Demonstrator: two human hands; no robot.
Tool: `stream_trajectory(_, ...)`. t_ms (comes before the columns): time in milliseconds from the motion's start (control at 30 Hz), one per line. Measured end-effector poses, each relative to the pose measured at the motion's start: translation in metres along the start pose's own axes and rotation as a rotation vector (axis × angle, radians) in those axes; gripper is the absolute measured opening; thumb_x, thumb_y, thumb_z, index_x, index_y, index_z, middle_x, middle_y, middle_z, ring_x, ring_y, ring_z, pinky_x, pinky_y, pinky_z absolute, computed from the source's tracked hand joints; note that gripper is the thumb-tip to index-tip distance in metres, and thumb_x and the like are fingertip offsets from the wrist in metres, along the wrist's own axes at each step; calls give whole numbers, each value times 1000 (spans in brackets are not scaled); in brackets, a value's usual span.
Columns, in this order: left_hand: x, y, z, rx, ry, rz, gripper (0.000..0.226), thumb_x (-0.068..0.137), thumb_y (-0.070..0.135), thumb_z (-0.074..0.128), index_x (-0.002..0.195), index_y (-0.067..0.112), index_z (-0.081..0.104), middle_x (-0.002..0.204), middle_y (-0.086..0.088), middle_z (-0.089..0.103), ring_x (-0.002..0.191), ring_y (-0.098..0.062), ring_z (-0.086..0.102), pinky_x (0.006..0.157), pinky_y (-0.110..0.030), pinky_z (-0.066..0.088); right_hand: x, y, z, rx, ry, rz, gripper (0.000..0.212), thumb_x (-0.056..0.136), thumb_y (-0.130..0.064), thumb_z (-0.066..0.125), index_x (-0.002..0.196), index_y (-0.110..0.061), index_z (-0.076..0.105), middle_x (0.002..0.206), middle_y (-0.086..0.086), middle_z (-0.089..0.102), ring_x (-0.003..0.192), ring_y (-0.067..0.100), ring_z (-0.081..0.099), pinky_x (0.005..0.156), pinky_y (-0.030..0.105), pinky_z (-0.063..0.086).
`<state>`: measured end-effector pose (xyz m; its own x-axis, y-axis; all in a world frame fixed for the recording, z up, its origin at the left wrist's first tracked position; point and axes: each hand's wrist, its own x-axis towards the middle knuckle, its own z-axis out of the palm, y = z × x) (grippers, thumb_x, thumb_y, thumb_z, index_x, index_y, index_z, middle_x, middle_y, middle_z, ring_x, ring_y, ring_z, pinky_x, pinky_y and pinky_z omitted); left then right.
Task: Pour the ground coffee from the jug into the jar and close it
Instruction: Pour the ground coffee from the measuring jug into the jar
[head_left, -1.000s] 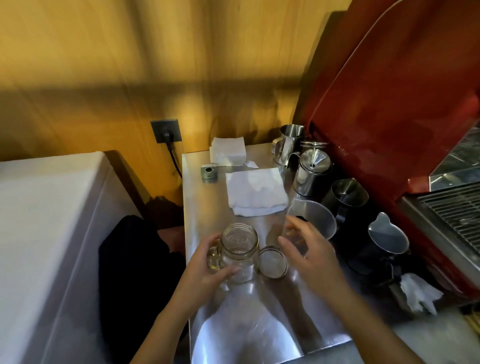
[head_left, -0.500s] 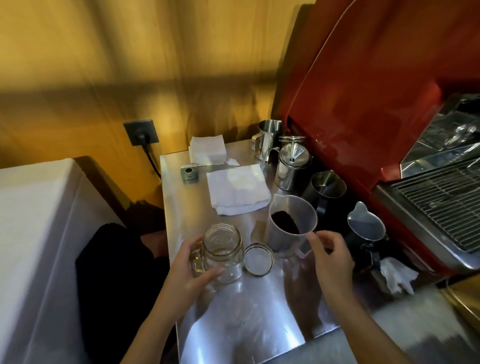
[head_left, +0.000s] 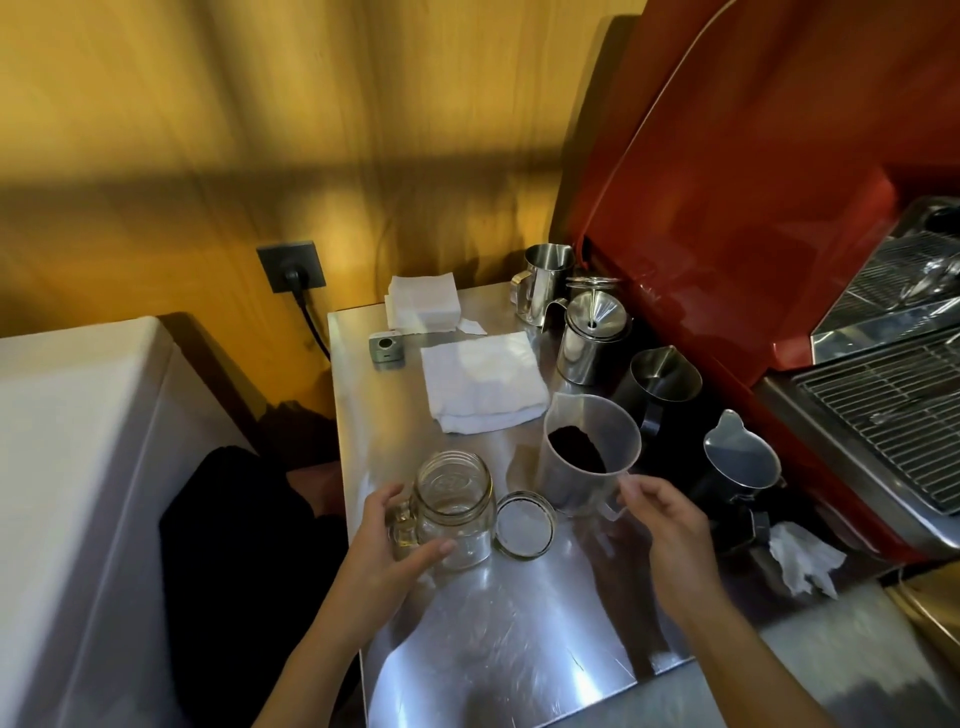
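Note:
An open, empty glass jar with a side handle stands on the steel counter. My left hand wraps it, thumb across the front and fingers at the handle. The jar's round lid lies flat just right of the jar. A translucent plastic jug stands upright beyond the lid, with dark ground coffee in it. At the jug's right side, my right hand has thumb and fingers closed on the jug's handle.
A folded white cloth and a napkin stack lie behind the jar. Steel pitchers, a black pitcher and another steel one line the red espresso machine. A crumpled tissue lies at right.
My right hand has moved from the jug's near left side around to its handle on the right. The left hand stays on the jar. The jug still stands on the counter.

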<state>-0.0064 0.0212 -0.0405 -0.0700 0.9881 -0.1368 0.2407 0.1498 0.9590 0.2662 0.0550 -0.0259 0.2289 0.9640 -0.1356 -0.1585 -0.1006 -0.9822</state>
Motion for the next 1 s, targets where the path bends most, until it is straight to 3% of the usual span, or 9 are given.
stream_trajectory(67, 0, 0, -1, -20, -9, -10, 83, 53, 43, 76, 125, 24, 38, 120, 0, 55, 105, -12, 58, 89, -27, 46, 2, -5, 0, 13, -3, -42, 8, 81, -16, 61, 81, -9, 66, 83, 16, 63, 80, 29, 55, 74, 42, 44)
stream_trajectory(167, 0, 3, -4, -30, -39, 5, 64, 55, 42, 77, 110, 39, 43, 112, 10, 59, 97, 2, 61, 77, -12, 46, 5, -12, 2, 7, -31, -123, 12, 85, -15, 56, 76, -16, 64, 69, -7, 66, 72, 12, 57, 67, 23, 47)
stream_trajectory(300, 0, 5, -9, -41, -114, -6, 66, 59, 35, 84, 110, 36, 43, 113, 6, 60, 103, -10, 62, 81, -16, 46, 8, -28, 6, 9, -23, -244, 12, 85, -12, 54, 77, -15, 62, 62, -17, 66, 62, -6, 56, 59, 6, 45)
stream_trajectory(467, 1, 9, -11, 13, -93, 45, 36, 81, 19, 69, 111, 23, 49, 107, 3, 59, 93, 4, 58, 75, -9, 42, 17, -51, 8, -86, -31, -331, 18, 86, -7, 57, 74, -18, 65, 67, -17, 68, 68, -1, 58, 63, 9, 47)
stream_trajectory(533, 2, 10, -10, -22, -40, 40, 13, 88, 16, 57, 100, 12, 55, 95, -4, 62, 87, -9, 59, 73, -15, 46, 19, -60, 12, -111, -69, -378, 18, 85, -7, 59, 75, -19, 68, 71, -16, 70, 72, 1, 61, 65, 10, 48)
stream_trajectory(600, 1, 11, -10, -56, -27, 9, 16, 91, 18, 52, 92, 3, 56, 85, -12, 58, 81, -17, 54, 74, -26, 45, 19, -68, 18, -112, -98, -423, 12, 80, -10, 63, 79, -21, 69, 74, -17, 72, 75, 0, 63, 67, 10, 49)
stream_trajectory(700, 0, 14, -11, -57, -36, -21, 17, 93, 16, 50, 80, 5, 54, 73, -6, 51, 67, -9, 47, 63, -19, 40, 19, -80, 28, -125, -136, -436, 11, 71, -21, 67, 79, -27, 70, 72, -19, 72, 74, -1, 62, 70, 11, 49)
stream_trajectory(767, 1, 15, -10, -125, -40, -37, 17, 92, 11, 50, 77, 4, 53, 69, -2, 54, 62, -4, 51, 60, -16, 43, 20, -87, 33, -134, -177, -448, 14, 75, -12, 66, 78, -26, 69, 70, -20, 72, 72, -3, 62, 69, 9, 48)
stream_trajectory(1000, -5, 26, 9, -473, 48, -47, 16, 87, -1, 51, 71, -1, 48, 56, -3, 53, 53, -8, 51, 52, -17, 44, 20, -113, 46, -206, -287, -526, 14, 72, -21, 67, 78, -32, 73, 76, -19, 73, 78, 0, 64, 71, 11, 49)
